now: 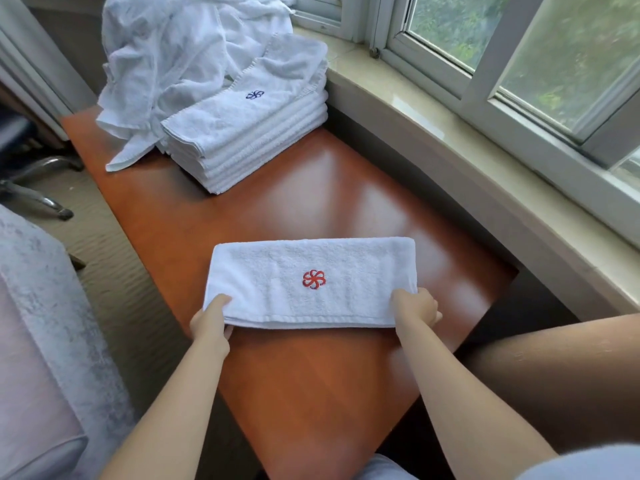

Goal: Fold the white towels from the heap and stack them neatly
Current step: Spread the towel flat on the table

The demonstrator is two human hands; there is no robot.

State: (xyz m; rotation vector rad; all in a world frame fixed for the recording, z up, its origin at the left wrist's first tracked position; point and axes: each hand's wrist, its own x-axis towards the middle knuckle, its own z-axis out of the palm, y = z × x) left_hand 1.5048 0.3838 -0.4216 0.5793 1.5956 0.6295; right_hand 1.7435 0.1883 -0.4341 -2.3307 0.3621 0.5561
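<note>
A folded towel [311,282], marked with a red emblem, is being held flat on the near part of the wooden table [311,375], its near left corner being pinched by the left hand [211,323] and its near right corner being gripped by the right hand [417,306], though the fingers beneath the cloth are being hidden and their exact hold is only presumed. The folding step is judged to be closing. A lift and carry is being called for next, to the stack [249,133] standing well apart beside the heap [166,57], with edges being kept aligned.
</note>
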